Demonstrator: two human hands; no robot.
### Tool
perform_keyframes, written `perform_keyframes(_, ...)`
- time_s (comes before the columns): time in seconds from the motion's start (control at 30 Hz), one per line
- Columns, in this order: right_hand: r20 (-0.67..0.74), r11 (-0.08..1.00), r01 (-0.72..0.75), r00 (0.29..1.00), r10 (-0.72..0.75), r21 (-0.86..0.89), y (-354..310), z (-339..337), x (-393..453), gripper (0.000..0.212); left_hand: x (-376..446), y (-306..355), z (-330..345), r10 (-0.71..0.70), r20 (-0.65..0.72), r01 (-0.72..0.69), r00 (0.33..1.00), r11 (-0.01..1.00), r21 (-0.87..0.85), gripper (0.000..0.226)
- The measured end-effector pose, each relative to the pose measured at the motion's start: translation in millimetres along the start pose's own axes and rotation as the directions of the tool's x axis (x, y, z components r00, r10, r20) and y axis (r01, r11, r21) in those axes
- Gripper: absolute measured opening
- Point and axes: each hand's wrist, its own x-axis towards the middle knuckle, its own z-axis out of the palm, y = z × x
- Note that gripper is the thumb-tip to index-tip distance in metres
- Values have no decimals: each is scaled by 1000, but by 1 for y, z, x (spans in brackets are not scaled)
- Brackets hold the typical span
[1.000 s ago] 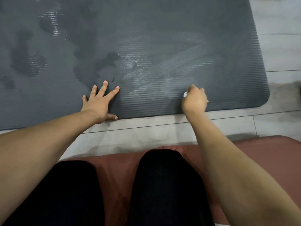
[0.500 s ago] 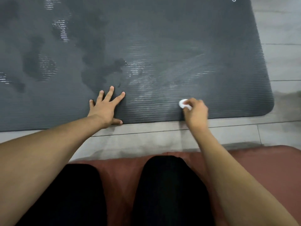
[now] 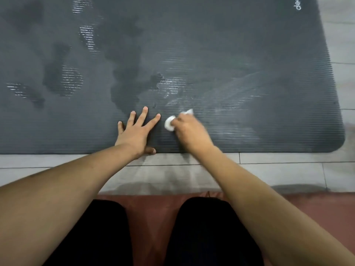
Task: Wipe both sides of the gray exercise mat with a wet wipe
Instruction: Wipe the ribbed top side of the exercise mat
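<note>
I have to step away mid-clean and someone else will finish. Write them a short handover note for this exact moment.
Left hand: flat on the gray mat near its front edge, fingers spread, pinning it to the tiled floor.
Right hand: grips the bunched white wet wipe, pressing it on the mat just right of the left hand.
Done: the upward face shows wet streaks right of the hands and damp patches to the left.
Left: which parts of this face remain unwiped cannot be told. The underside's state is hidden, so flip and check it.
</note>
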Motion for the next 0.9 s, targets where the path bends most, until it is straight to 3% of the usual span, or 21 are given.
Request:
perform_keyframes(0.07, -183, 961, -272, 949, 258, -52, 62, -24, 5, 20, 0, -1, 2, -2, 5, 2, 1000, 1000, 5, 120)
perform_keyframes(0.17, -343, 814, -575, 783, 518, -83, 145, -63, 7, 32, -1, 0, 2, -3, 15, 3, 1000, 1000, 9, 120)
perform_keyframes(0.3, -400, 749, -662, 681, 614, 23, 141, -50, 47, 33, -1, 1, 1, -1, 25, 0, 1000, 1000, 10, 119)
perform_keyframes(0.37, -403, 786, -609, 698, 592, 101, 103, -39, 73, 31, -2, 1, 0, -3, 24, 3, 1000, 1000, 25, 119)
perform_keyframes(0.4, -374, 834, -535, 752, 543, 135, 81, -31, 84, 30, -2, 1, 0, -4, 22, 3, 1000, 999, 33, 119)
perform_keyframes(0.5, -209, 968, -196, 951, 226, 154, 8, -3, 108, 23, -2, 2, 0, -3, 29, 2, 1000, 999, 42, 119)
perform_keyframes(0.53, -149, 989, -72, 985, 91, 128, -8, 4, 112, 21, -2, 2, 0, -2, 30, 0, 1000, 999, 47, 119)
perform_keyframes(0.63, -44, 989, 147, 988, -146, 25, 9, 2, 119, 20, -2, 2, 0, 3, 30, -4, 1000, 999, 49, 118)
perform_keyframes(0.67, -96, 994, 102, 990, -104, -33, 30, -7, 120, 19, -3, 1, 0, 4, 28, -5, 1000, 999, 46, 118)
perform_keyframes(0.73, -218, 965, -208, 961, 171, -162, 88, -34, 111, 8, -2, 2, 1, 7, 32, -8, 999, 999, 41, 118)
perform_keyframes(0.77, -251, 909, -373, 913, 323, -188, 114, -49, 100, 6, -2, 3, 2, 7, 34, -9, 999, 999, 36, 118)
perform_keyframes(0.83, -306, 824, -558, 806, 507, -102, 145, -65, 85, 17, -2, 2, 2, 5, 32, -6, 999, 1000, 30, 118)
perform_keyframes(0.9, -344, 793, -609, 744, 573, 4, 138, -59, 92, 22, -2, 2, 2, 6, 39, -7, 999, 1000, 23, 118)
